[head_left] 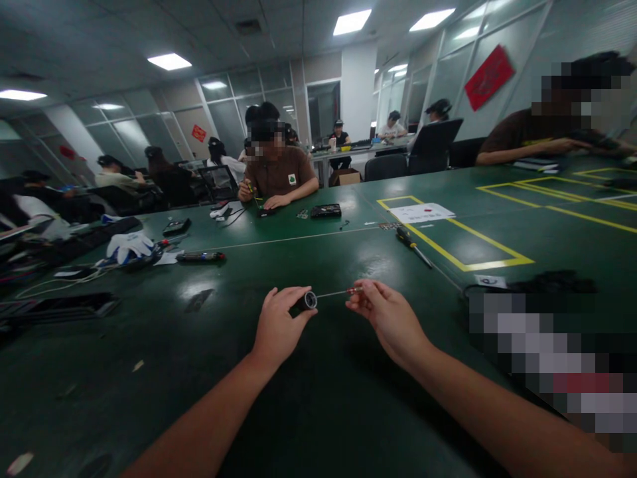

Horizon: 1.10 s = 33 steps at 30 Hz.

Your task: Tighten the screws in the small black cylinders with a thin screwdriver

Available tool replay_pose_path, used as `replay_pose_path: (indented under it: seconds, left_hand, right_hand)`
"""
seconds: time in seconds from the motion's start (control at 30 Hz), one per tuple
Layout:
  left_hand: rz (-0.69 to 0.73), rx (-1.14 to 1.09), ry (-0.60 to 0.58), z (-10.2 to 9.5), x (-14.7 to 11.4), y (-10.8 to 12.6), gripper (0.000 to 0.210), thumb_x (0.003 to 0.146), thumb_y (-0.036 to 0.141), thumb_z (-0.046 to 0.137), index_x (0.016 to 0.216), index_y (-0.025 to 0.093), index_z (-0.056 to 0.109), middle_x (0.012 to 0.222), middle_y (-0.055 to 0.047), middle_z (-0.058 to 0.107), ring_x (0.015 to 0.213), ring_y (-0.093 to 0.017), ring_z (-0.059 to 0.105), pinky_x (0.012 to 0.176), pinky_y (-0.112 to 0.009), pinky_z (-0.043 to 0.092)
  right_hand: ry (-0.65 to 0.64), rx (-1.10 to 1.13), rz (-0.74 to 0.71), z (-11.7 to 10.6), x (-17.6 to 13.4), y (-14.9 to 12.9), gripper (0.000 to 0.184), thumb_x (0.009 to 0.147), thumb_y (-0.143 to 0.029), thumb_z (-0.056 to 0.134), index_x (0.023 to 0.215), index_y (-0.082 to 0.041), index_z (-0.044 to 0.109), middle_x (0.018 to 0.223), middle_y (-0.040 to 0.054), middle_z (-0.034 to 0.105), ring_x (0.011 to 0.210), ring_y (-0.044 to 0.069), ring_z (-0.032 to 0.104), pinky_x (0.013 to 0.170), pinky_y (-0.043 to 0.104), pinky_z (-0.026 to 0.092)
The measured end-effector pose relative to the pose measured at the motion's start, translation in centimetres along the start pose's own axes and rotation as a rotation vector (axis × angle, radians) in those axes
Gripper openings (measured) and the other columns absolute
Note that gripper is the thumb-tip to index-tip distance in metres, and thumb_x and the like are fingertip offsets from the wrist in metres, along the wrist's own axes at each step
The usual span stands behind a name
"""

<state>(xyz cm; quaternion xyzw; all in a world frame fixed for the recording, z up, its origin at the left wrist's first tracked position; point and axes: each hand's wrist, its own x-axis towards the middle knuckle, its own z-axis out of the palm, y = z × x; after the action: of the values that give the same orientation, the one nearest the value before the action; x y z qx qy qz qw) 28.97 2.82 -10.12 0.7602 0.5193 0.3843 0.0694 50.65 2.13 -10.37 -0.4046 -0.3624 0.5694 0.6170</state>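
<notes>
My left hand [286, 318] is closed around a small black cylinder [309, 301], whose round end with a pale ring faces to the right. In my right hand [385, 312] is a thin screwdriver [352, 291] with a red handle, pinched between thumb and fingers. Its slim metal shaft points left, and the tip reaches the rim of the cylinder. Whether the tip is inside or merely touching the edge I cannot tell. Both hands are held over the green table [318, 411].
Beyond my hands lies a yellow-and-black screwdriver [414, 246], near yellow tape outlines and a paper sheet [422, 212]. To the left are a dark pen-shaped tool [200, 257] and white gloves [130, 247]. A person in brown [281, 169] works across the table.
</notes>
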Motion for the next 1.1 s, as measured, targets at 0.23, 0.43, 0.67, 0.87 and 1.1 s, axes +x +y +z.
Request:
replay_pose_path:
  seconds: [0.23,0.43,0.67,0.87,1.1]
  left_hand:
    - [0.002,-0.013,-0.016,-0.1,-0.1,0.0,0.042,0.081,0.020,0.081,0.121,0.028,0.071,0.124,-0.003,0.074,0.117,-0.025,0.067,0.118,-0.061,0.035]
    - [-0.003,-0.021,-0.019,-0.1,-0.1,-0.2,0.040,0.082,0.020,0.080,0.120,0.028,0.071,0.125,-0.004,0.073,0.117,-0.025,0.067,0.119,-0.060,0.034]
    - [-0.002,-0.001,-0.027,0.1,-0.1,-0.5,0.038,0.082,0.019,0.079,0.119,0.029,0.072,0.125,-0.004,0.073,0.119,-0.025,0.066,0.119,-0.060,0.034]
    - [-0.006,0.004,-0.026,0.2,-0.3,-0.3,0.039,0.082,0.019,0.080,0.119,0.030,0.072,0.125,-0.003,0.073,0.119,-0.025,0.066,0.120,-0.060,0.031]
    - [0.009,0.018,-0.016,0.2,-0.1,-0.4,0.040,0.082,0.020,0.080,0.119,0.030,0.071,0.125,-0.003,0.074,0.118,-0.025,0.067,0.119,-0.061,0.032]
  right_hand:
    - [-0.017,-0.141,-0.095,0.2,-0.4,0.3,0.035,0.085,-0.054,0.073,0.095,-0.021,0.072,0.086,0.0035,0.072,0.077,0.017,0.067,0.080,0.035,0.055]
    - [-0.051,-0.284,-0.132,0.5,-1.1,-0.7,0.030,0.090,-0.049,0.068,0.099,-0.021,0.072,0.077,0.0016,0.069,0.069,0.017,0.064,0.067,0.032,0.051]
    - [-0.110,-0.277,-0.135,0.9,-1.6,-1.0,0.030,0.092,-0.050,0.064,0.097,-0.022,0.075,0.072,-0.0007,0.064,0.063,0.014,0.056,0.066,0.032,0.051]
    - [0.001,-0.173,-0.110,0.7,-1.3,-0.4,0.026,0.084,-0.044,0.077,0.098,-0.022,0.074,0.092,0.0028,0.073,0.082,0.018,0.067,0.081,0.035,0.056]
    - [0.005,0.033,0.065,0.7,-1.0,0.2,0.019,0.089,-0.038,0.075,0.094,-0.020,0.075,0.088,0.0048,0.072,0.081,0.017,0.068,0.085,0.036,0.058]
